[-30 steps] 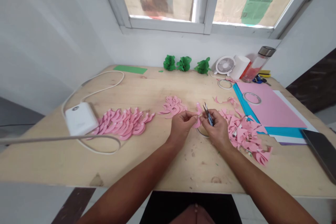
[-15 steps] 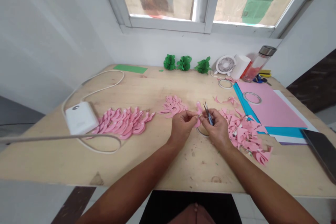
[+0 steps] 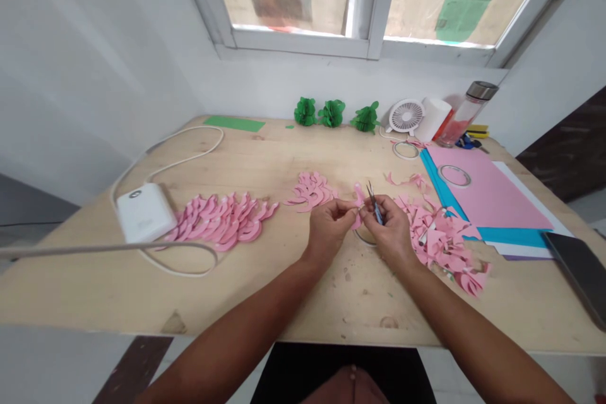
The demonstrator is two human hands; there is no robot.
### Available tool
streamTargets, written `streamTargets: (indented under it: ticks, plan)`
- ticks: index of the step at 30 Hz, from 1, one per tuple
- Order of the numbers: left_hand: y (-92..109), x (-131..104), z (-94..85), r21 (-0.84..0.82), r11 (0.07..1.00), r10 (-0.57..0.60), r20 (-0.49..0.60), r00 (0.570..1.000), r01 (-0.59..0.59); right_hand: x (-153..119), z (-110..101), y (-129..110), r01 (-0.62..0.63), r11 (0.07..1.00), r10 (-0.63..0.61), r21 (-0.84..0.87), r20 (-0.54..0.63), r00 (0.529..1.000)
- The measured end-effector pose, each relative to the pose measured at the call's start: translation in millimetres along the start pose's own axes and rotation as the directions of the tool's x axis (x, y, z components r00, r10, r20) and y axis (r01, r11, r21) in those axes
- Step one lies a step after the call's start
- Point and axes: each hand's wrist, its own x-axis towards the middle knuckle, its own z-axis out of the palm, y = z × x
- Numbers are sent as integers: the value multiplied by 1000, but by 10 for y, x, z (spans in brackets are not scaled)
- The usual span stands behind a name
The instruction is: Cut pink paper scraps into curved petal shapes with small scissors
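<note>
Wooden tabletop (image 3: pixel 255 151) carries everything. Coloured sheets (image 3: pixel 502 202) stacked on the right, pink on top. Pink scrap heap (image 3: pixel 447 237) lies just beside the right hand, between it and the stack. Long overlapping row of curved pink cut-outs (image 3: pixel 227 221) on the left; smaller pink cluster (image 3: pixel 310 190) just beyond the left hand.

Left hand (image 3: pixel 326 230): thumb and index pinched closed on the pink piece (image 3: pixel 358 190). Right hand (image 3: pixel 392 230): fingers curled around the scissors (image 3: pixel 377 211), thumb and index nearly closed, tips right at the left's pinch. Can't tell how firmly they grip the piece as well. Blades point up and away, look slightly parted, not on the paper.

The piece is between the hands, its upper end above the fingertips, lower part partly hidden. A ring (image 3: pixel 363 241) sits partly under the right hand, looks like a tape roll.

Step, my read: fine two-handed fingertip work on one piece, not a cut. Small pale spot at the pinch; can't tell if it's tape or backing.

Next move calls for a light, steady left pinch, small right fingertip motion, and blade tips kept off the thin paper; it could crease or tear.
</note>
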Motion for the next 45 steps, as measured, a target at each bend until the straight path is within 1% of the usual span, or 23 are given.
streamTargets:
  ticks: [4, 9, 14, 27, 33, 45]
  plan:
    - [-47, 7, -9, 48, 998, 37, 14, 999, -37, 0, 6, -14, -9, 1000, 9, 26, -3, 1000]
    - [-99, 7, -25, 124, 985, 117, 36, 992, -121, -5, 9, -23, -16, 1000, 16, 16, -17, 1000]
    - [-100, -6, -25, 175, 970, 160, 48, 986, -166, -22, 5, -32, -16, 1000, 16, 27, -25, 1000]
    - [-18, -51, 2, 211, 958, 189, 46, 981, -195, -8, 7, -56, -23, 999, 24, 48, -16, 1000]
    - [-36, -51, 4, 195, 965, 173, 33, 984, -176, -15, 1, -80, -18, 1000, 18, 14, -33, 999]
    - [-36, -49, 6, 189, 971, 142, 35, 989, -146, -21, -5, -82, -1, 1000, 1, -11, -14, 1000]
